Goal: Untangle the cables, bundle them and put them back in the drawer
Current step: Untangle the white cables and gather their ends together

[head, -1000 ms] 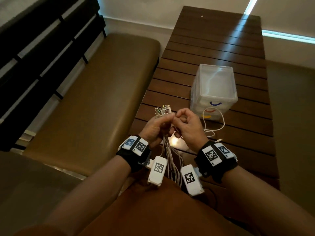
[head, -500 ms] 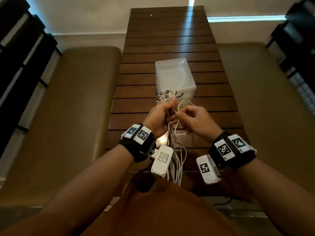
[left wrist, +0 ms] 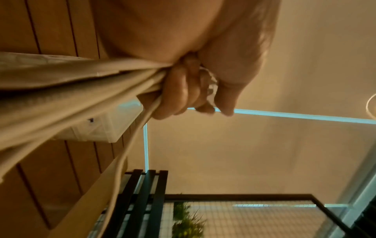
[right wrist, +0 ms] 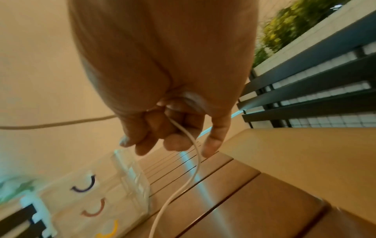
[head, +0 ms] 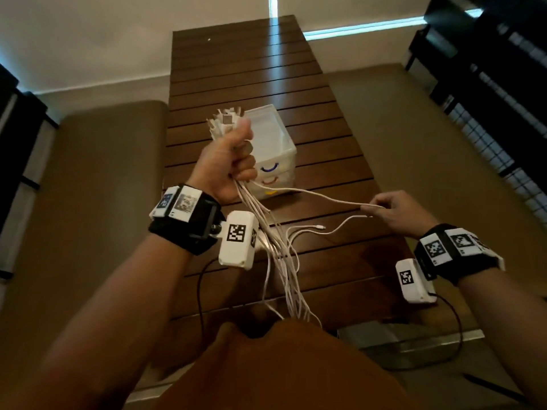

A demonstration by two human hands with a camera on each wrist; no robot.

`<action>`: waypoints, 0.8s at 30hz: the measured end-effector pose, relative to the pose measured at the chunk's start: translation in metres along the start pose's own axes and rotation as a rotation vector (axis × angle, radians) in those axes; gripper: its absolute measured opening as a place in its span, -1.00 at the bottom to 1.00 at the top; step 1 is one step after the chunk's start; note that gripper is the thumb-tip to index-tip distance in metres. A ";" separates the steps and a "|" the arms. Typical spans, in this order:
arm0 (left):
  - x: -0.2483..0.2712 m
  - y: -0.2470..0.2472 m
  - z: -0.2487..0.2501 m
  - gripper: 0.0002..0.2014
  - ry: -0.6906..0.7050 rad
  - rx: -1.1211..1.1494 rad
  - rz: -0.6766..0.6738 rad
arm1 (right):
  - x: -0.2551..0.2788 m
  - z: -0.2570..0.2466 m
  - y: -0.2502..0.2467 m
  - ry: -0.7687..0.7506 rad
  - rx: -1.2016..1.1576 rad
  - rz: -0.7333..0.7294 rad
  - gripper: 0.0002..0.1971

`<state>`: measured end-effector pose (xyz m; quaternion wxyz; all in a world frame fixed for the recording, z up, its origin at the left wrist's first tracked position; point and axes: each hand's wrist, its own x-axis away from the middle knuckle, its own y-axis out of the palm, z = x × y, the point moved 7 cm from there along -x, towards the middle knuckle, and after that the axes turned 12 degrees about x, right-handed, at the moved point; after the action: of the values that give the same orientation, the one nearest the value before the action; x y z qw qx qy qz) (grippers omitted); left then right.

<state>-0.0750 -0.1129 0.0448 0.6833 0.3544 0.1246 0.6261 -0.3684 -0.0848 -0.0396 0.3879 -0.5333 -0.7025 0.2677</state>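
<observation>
Above the near half of the slatted table, the left hand is raised with its fingers wrapped tight round a bunch of white cables, plug ends sticking up past the thumb and the loose lengths hanging down toward the person's lap. Off toward the table's right edge, the right hand pinches a single cable between thumb and fingertips and draws it sideways out of the bunch; its free end lies on the table between the hands. By my reading the untangling step is in hand, one cable being separated at a time, with bundling and stowing not yet begun. The next move likely calls for a steady pull along that cable while the left fist keeps the plugs level, so the strand slides free without snagging the others.

Behind the left hand, near the middle of the table, stands the small clear drawer unit with coloured curved handles.

From the head view both hands and the whole spread of cables show together. In the left wrist view the left hand shows its fingers curled hard over the strands, a detail hidden from above. In the right wrist view the right hand shows the cable passing through the curled fingers and drooping toward the table, with three drawer handles in purple, red and yellow visible
</observation>
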 end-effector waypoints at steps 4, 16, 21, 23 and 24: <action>0.001 0.023 -0.042 -0.84 -0.198 -0.268 -0.062 | 0.014 -0.013 -0.025 -0.014 -0.257 0.224 -0.59; 0.004 0.077 -0.159 -0.89 -0.388 -0.858 -0.353 | 0.103 -0.022 -0.091 -0.068 -0.340 0.239 -0.80; 0.006 0.100 -0.166 -0.84 -0.390 -1.030 -0.503 | 0.139 0.010 -0.076 0.031 -0.247 -0.135 -0.49; 0.008 0.113 -0.174 -0.89 -0.382 -1.081 -0.567 | 0.133 0.001 -0.077 0.042 -0.168 0.007 -0.61; 0.008 0.118 -0.176 -0.89 -0.359 -1.098 -0.577 | 0.127 -0.006 -0.071 0.042 -0.102 0.035 -0.68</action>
<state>-0.2723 -0.0516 -0.0035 0.9162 0.0047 -0.2400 0.3210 -0.4178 0.0165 0.0528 0.3701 -0.5700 -0.6976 0.2268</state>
